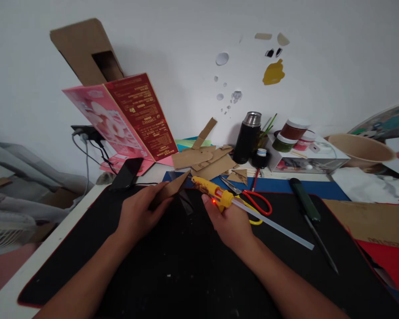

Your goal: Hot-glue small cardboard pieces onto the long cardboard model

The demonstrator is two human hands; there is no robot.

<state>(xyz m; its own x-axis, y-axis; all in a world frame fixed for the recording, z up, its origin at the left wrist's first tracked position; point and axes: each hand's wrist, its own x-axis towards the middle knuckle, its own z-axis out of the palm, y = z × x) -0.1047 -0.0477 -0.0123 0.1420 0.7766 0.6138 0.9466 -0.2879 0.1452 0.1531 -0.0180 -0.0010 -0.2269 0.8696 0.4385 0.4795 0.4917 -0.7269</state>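
My right hand [231,220] is wrapped round a yellow hot glue gun [210,188], its red light lit. A long translucent glue stick [272,223] juts out of the gun's back end. Pinched in my left hand [140,208] is a folded piece of cardboard [171,189], tilted up. The gun's nozzle points at the cardboard's upper right tip, close to it; whether they touch I cannot tell. Just behind the glue gun lie scissors [257,201] with red and yellow handles, partly covered by the gun and the glue stick.
A black mat [186,274] covers the table front. Cardboard scraps [216,166] lie by the wall beside a black thermos [248,138]. A phone [127,173] and a standing pink and red folder [142,115] are at left. A green-handled pointed tool [306,201] lies at right.
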